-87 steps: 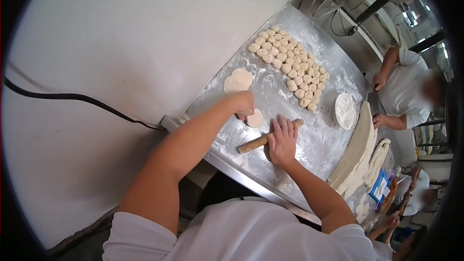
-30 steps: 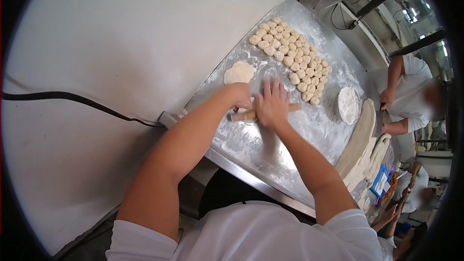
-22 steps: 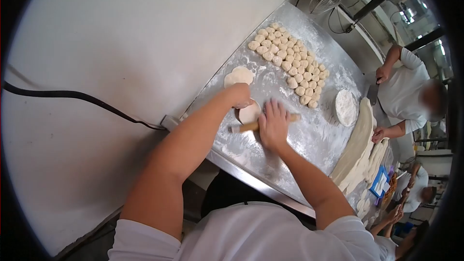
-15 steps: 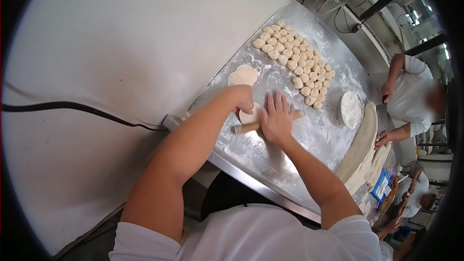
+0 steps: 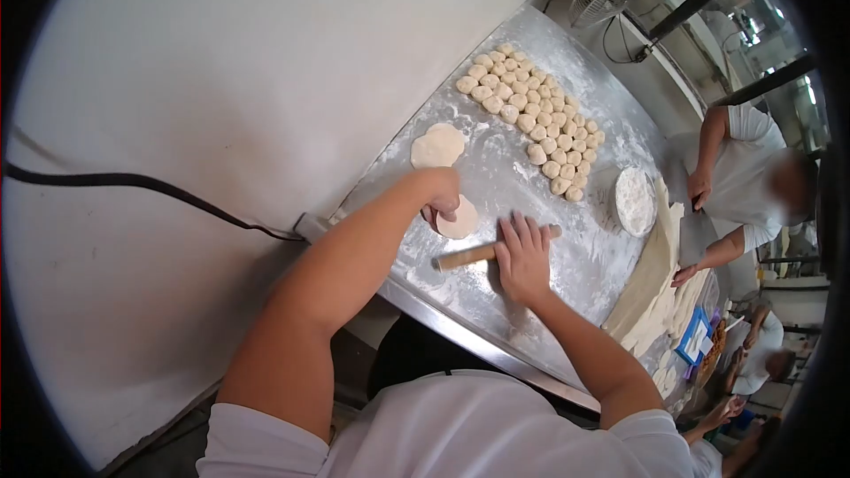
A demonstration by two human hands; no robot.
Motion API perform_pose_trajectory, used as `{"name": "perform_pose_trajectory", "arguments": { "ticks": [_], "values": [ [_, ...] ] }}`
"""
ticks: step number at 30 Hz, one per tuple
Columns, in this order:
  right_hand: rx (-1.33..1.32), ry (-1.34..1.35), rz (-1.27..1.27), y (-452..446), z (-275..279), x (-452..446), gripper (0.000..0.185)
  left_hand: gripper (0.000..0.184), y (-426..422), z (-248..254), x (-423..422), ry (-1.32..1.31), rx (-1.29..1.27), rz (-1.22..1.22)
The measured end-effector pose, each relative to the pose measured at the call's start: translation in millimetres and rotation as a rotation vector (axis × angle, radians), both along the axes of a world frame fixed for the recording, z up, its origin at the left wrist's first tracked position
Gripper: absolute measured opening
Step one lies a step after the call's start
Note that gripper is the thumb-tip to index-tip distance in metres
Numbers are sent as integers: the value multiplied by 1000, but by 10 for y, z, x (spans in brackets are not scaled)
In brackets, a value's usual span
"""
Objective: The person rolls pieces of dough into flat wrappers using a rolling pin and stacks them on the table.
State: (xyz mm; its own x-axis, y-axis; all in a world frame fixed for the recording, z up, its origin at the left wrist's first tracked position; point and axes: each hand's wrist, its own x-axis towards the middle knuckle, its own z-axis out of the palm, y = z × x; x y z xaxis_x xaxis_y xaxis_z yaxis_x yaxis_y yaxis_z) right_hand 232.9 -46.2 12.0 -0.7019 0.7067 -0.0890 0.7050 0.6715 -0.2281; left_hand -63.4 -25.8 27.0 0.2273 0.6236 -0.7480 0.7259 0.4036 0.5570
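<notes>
Reaching across a floured metal table, we stretch both arms forward, palms down. Our left hand bends at the wrist, its fingers curled together and clamped on the left edge of a dough round. Our right hand lies nearly flat, fingers extended and slightly apart, over a wooden rolling pin set aslant, its left end nearer us. The pin rests just on the near side of the round, apart from it. Flattened wrappers overlap beyond our left hand; dough balls cluster farther off, left of a flour bowl.
</notes>
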Motion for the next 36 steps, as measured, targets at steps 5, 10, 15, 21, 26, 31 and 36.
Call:
{"name": "perform_pose_trajectory", "arguments": {
  "ticks": [5, 10, 15, 21, 26, 31, 36],
  "values": [
    [195, -22, -133, 830, -94, -1194, 68, 43, 7, 39, 65, 286, 275, -57],
    [142, 138, -107, 699, -181, -959, 69, 49, 4, -199, 2, 273, 493, -1],
    [24, 48, -2, -153, -125, 106, 61, 43, 150, -468, -68, 152, 339, -97],
    [151, 32, -57, 585, -165, -983, 71, 39, 79, -63, 35, 288, 305, -87],
    [184, 187, -124, 836, -170, -1312, 71, 38, 136, -165, -75, 318, 368, 12],
    [111, 149, 43, -85, -257, -55, 60, 35, 120, -198, -114, 281, 372, -137],
    [111, 41, -8, 387, -80, -798, 68, 33, 163, -254, -174, 285, 328, -192]
  ]
}}
